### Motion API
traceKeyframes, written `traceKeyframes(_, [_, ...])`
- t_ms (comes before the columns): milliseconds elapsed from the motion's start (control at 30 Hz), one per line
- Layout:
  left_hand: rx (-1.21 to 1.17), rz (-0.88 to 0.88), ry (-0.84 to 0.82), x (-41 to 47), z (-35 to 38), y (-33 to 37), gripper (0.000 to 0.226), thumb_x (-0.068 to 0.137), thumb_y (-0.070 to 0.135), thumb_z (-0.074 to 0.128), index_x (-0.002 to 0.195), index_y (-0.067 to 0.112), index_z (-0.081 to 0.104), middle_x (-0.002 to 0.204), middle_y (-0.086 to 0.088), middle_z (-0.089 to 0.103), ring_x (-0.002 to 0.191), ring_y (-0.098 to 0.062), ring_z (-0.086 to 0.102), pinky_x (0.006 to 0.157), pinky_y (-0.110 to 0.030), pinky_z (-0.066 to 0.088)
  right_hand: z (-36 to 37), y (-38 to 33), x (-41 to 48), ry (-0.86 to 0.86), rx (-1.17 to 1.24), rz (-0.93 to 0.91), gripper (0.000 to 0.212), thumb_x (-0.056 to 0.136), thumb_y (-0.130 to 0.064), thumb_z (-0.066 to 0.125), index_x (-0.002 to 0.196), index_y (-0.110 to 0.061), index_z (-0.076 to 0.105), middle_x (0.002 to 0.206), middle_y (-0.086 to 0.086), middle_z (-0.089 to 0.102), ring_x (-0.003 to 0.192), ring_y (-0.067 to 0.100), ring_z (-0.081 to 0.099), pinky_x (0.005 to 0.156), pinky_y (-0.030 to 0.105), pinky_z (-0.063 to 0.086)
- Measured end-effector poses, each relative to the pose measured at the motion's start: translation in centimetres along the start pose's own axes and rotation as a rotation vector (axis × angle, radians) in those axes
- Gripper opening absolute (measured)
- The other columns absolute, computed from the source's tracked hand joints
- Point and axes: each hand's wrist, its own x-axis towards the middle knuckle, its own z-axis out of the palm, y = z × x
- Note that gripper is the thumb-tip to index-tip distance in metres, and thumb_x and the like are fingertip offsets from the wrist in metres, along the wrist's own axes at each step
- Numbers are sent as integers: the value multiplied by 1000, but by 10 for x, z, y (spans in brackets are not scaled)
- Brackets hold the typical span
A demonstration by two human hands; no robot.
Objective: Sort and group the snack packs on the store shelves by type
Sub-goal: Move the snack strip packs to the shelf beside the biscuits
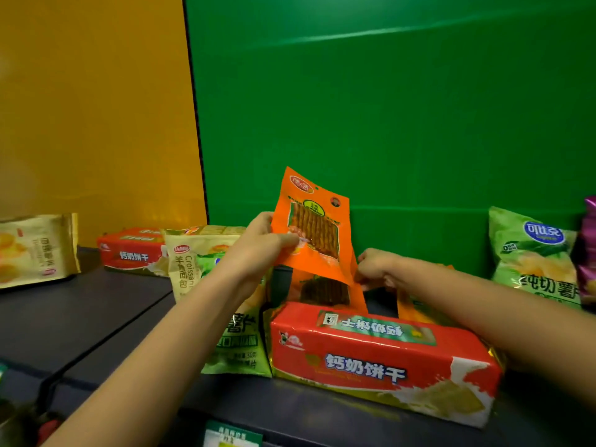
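My left hand [263,243] holds an orange snack pack [311,221] upright above the shelf, pinching its left edge. Under it stands a second orange pack [325,290], and my right hand [375,267] grips that pack's right edge. A third orange pack [412,309] shows partly under my right forearm. In front lies a red biscuit pack [380,359]. A green chip bag [237,346] lies under my left forearm, partly hidden.
The dark shelf [96,317] carries a croissant bag [190,259], another red biscuit pack [130,251] and a beige bag [35,250] at the left. A green chip bag [533,256] and a purple bag [588,250] stand at the right. A price tag [232,435] sits on the front edge.
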Motion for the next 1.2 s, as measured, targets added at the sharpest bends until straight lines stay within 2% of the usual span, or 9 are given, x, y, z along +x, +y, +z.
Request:
traceKeyframes(100, [12, -50, -33, 5, 2, -8, 20, 89, -3, 50, 93, 17, 47, 84, -4, 59, 67, -13, 56, 49, -14, 49, -8, -3, -9, -33, -10, -13, 15, 90, 7, 42, 85, -6, 49, 71, 8, 53, 55, 14, 52, 49, 24, 48])
traceKeyframes(200, [18, -69, -69, 8, 8, -12, 24, 89, -2, 51, 84, 20, 44, 81, -4, 57, 65, -13, 55, 51, -17, 49, -26, -6, -18, 19, 94, -24, 34, 94, -2, 31, 119, 2, 54, 102, 14, 57, 66, 15, 53, 55, 23, 46])
traceKeyframes(400, [51, -110, -141, 14, 18, -17, 16, 87, -3, 53, 101, 5, 50, 82, -10, 59, 62, -16, 55, 56, -25, 48, -49, -6, -49, -55, 503, -12, 28, 97, -32, 37, 85, -13, 54, 79, 6, 61, 68, 16, 58, 52, 23, 52])
traceKeyframes(467, [79, -131, -165, 15, 19, -17, 22, 86, -2, 54, 107, -1, 51, 89, -15, 61, 66, -20, 55, 67, -31, 49, -48, -2, -51, -13, 480, -13, 12, 90, -17, 54, 80, -13, 56, 76, 4, 59, 62, 13, 54, 45, 16, 50])
traceKeyframes(600, [159, -154, -165, 14, 17, -22, 21, 85, 4, 59, 101, 12, 49, 114, -20, 62, 94, -28, 60, 95, -46, 48, -37, 4, -44, 33, 496, -6, 19, 86, 4, 55, 76, -12, 55, 72, 6, 60, 38, 4, 59, 38, 15, 49])
traceKeyframes(800, [527, 35, -276, 1, 6, -20, 51, 93, 20, 51, 140, 14, 33, 139, -4, 45, 122, -19, 45, 101, -28, 36, -13, 7, -35, 57, 334, 4, 20, 87, 10, 50, 91, -10, 47, 71, 7, 55, 31, 3, 55, 34, 16, 47])
traceKeyframes(867, [618, 74, -304, -2, 1, -22, 44, 92, 26, 51, 135, 16, 42, 139, -5, 48, 124, -19, 47, 105, -32, 37, -6, 9, -32, 31, 258, 24, 27, 87, 11, 48, 108, -7, 48, 75, 7, 55, 42, 7, 59, 39, 18, 49])
traceKeyframes(967, [715, 118, -407, -12, -2, -22, 32, 93, 31, 49, 119, 14, 57, 113, -1, 59, 98, -13, 53, 86, -25, 42, -3, 11, -28, 15, 193, 65, 49, 88, 11, 46, 135, 1, 35, 94, 12, 56, 65, 15, 57, 48, 20, 53])
traceKeyframes(1200, [953, 318, -492, -44, 0, -26, 60, 79, 73, 20, 89, 28, 57, 100, 2, 67, 94, -18, 61, 89, -38, 47, -25, 8, -56, 50, 100, -83, 35, 94, 0, 42, 128, 2, 45, 91, 13, 57, 80, 20, 56, 68, 24, 46])
